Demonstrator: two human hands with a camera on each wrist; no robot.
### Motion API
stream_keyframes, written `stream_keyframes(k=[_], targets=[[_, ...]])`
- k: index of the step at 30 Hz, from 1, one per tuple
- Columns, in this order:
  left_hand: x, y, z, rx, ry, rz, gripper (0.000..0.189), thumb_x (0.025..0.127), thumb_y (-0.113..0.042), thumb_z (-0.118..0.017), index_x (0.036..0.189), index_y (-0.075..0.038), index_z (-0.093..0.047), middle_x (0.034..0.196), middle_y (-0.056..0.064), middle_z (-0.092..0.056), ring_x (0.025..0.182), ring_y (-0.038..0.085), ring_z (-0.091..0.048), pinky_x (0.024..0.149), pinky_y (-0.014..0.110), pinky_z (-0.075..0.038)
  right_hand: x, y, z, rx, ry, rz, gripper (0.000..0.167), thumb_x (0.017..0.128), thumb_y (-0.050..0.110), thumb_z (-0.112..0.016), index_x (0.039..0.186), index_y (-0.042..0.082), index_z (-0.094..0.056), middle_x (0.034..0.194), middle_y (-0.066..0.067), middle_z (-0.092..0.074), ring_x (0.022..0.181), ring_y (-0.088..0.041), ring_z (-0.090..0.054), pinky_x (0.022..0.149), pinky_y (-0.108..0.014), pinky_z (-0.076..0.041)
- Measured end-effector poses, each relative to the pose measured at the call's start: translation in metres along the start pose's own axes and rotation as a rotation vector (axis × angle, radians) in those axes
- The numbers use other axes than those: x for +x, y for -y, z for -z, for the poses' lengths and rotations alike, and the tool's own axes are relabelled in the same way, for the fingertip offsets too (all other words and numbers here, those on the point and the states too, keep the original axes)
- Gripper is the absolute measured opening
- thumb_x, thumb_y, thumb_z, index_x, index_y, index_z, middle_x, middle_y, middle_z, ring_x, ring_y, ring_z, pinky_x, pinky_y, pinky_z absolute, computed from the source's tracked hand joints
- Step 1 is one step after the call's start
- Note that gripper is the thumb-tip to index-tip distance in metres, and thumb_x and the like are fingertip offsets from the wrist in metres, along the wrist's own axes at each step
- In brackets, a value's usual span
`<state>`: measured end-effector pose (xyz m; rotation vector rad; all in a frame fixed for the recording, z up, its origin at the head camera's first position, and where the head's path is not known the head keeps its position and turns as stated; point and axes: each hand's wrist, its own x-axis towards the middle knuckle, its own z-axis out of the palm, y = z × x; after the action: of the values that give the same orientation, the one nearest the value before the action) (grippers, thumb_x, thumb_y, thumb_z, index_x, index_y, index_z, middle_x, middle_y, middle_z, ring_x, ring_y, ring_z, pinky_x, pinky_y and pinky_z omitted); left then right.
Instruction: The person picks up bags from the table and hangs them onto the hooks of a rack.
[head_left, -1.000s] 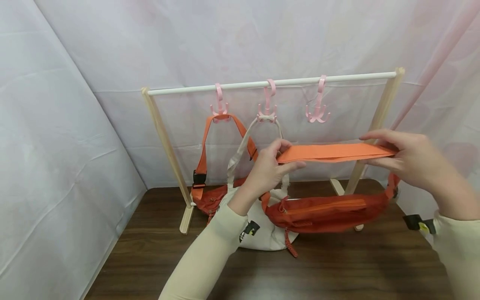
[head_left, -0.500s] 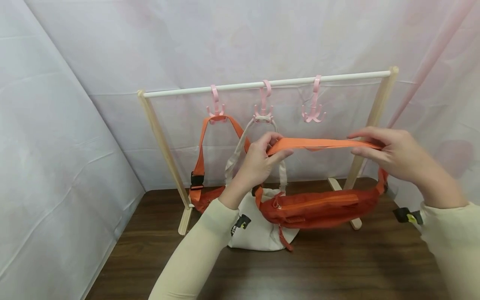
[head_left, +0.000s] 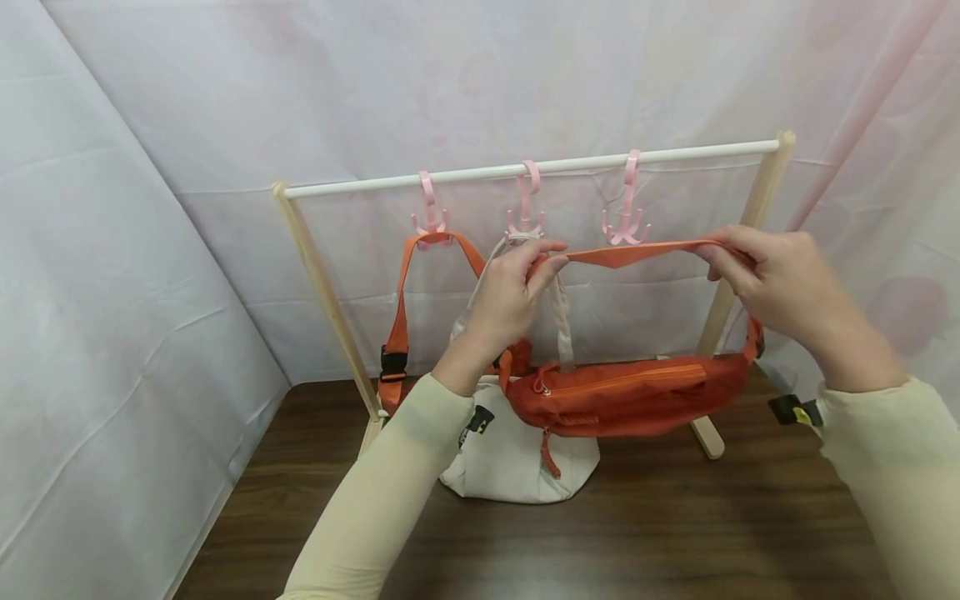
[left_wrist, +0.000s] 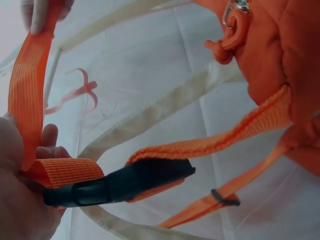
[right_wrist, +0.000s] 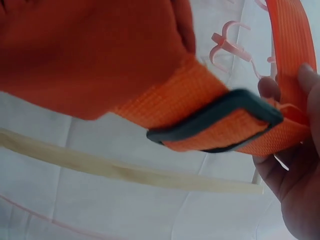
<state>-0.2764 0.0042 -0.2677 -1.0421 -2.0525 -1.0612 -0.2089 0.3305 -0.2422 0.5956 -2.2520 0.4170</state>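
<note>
Both hands hold up a red-orange waist bag (head_left: pixel 630 398) by its orange strap (head_left: pixel 622 253), which runs nearly level between them. My left hand (head_left: pixel 504 292) pinches the strap's left part; in the left wrist view a black buckle (left_wrist: pixel 120 184) sits right beside that hand. The strap's right part is pinched by my right hand (head_left: pixel 780 279), with a dark slider (right_wrist: pixel 215 122) near its fingers in the right wrist view. Below the strap hangs the bag body, in front of a white bag (head_left: pixel 517 467). The right pink hook (head_left: pixel 624 227) is just behind and above the strap.
A wooden rack with a white rod (head_left: pixel 480 173) carries pink hooks. From the left hook (head_left: pixel 430 221) hangs another bag by an orange strap (head_left: pixel 402 292). The middle hook (head_left: pixel 525 218) bears the white bag's strap. Underneath is a dark wooden table (head_left: pixel 675 533).
Both hands have raised the waist bag and drifted slightly left in view. Its strap now lies just under the right hook, turned more edge-on. The bags on the rack still hang there.
</note>
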Motion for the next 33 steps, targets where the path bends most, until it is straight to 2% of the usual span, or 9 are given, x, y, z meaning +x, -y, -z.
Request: stream_keyframes(k=[5, 7, 10, 15, 23, 30, 33], targets=[[0.007, -0.001, 0.005, 0.086, 0.015, -0.022, 0.025, 0.108, -0.026, -0.064, 0.121, -0.008, -0.077, 0.098, 0.000, -0.073, 0.095, 0.017, -0.062, 0.088, 0.030, -0.049, 0.011, 0.002, -0.002, -0.047, -0.060, 0.018, 0.009, 0.100, 0.015, -0.075, 0.108, 0.012, -0.078, 0.074, 0.002, -0.071, 0.050, 0.001, -0.038, 0.053, -0.022, -0.033], [0.009, -0.001, 0.007, 0.125, 0.026, -0.027, 0.025, 0.108, -0.027, -0.064, 0.118, -0.009, -0.077, 0.095, 0.000, -0.073, 0.093, 0.018, -0.063, 0.088, 0.031, -0.048, 0.015, 0.003, -0.003, -0.056, -0.066, 0.000, 0.009, 0.101, 0.016, -0.074, 0.108, 0.011, -0.077, 0.075, 0.000, -0.072, 0.050, 0.001, -0.039, 0.053, -0.022, -0.033], [0.012, 0.000, 0.008, 0.166, 0.025, -0.025, 0.025, 0.108, -0.029, -0.064, 0.114, -0.009, -0.078, 0.090, 0.001, -0.071, 0.084, 0.019, -0.061, 0.082, 0.031, -0.048, 0.020, 0.004, -0.003, -0.067, -0.064, -0.032, 0.010, 0.103, 0.019, -0.073, 0.107, 0.011, -0.077, 0.075, -0.001, -0.073, 0.050, -0.001, -0.040, 0.053, -0.022, -0.033], [0.016, 0.002, 0.011, 0.183, -0.018, -0.011, 0.024, 0.107, -0.030, -0.065, 0.111, -0.010, -0.078, 0.088, 0.002, -0.072, 0.076, 0.017, -0.060, 0.073, 0.030, -0.048, 0.026, 0.007, -0.003, -0.087, -0.052, -0.062, 0.014, 0.104, 0.023, -0.071, 0.109, 0.012, -0.076, 0.077, -0.002, -0.074, 0.051, -0.006, -0.043, 0.052, -0.024, -0.033], [0.021, 0.003, 0.013, 0.245, -0.068, 0.060, 0.023, 0.107, -0.031, -0.066, 0.117, -0.013, -0.078, 0.079, -0.002, -0.071, 0.067, 0.011, -0.061, 0.059, 0.031, -0.045, 0.034, 0.007, -0.006, -0.121, -0.041, -0.070, 0.015, 0.107, 0.025, -0.067, 0.107, 0.012, -0.074, 0.076, -0.001, -0.073, 0.052, -0.011, -0.046, 0.052, -0.029, -0.034], [0.028, -0.001, 0.013, 0.327, -0.079, 0.098, 0.023, 0.108, -0.036, -0.063, 0.104, -0.016, -0.074, 0.068, -0.005, -0.061, 0.061, 0.015, -0.056, 0.059, 0.035, -0.043, 0.040, 0.005, -0.008, -0.127, -0.041, -0.072, 0.017, 0.108, 0.023, -0.063, 0.103, 0.010, -0.072, 0.073, -0.001, -0.070, 0.052, -0.016, -0.048, 0.053, -0.031, -0.035], [0.030, -0.001, 0.012, 0.360, -0.072, 0.107, 0.024, 0.109, -0.036, -0.062, 0.104, -0.015, -0.072, 0.067, -0.004, -0.058, 0.061, 0.017, -0.055, 0.057, 0.035, -0.042, 0.041, 0.003, -0.010, -0.128, -0.022, -0.090, 0.018, 0.109, 0.024, -0.062, 0.101, 0.009, -0.070, 0.072, -0.002, -0.068, 0.052, -0.018, -0.047, 0.053, -0.034, -0.036]])
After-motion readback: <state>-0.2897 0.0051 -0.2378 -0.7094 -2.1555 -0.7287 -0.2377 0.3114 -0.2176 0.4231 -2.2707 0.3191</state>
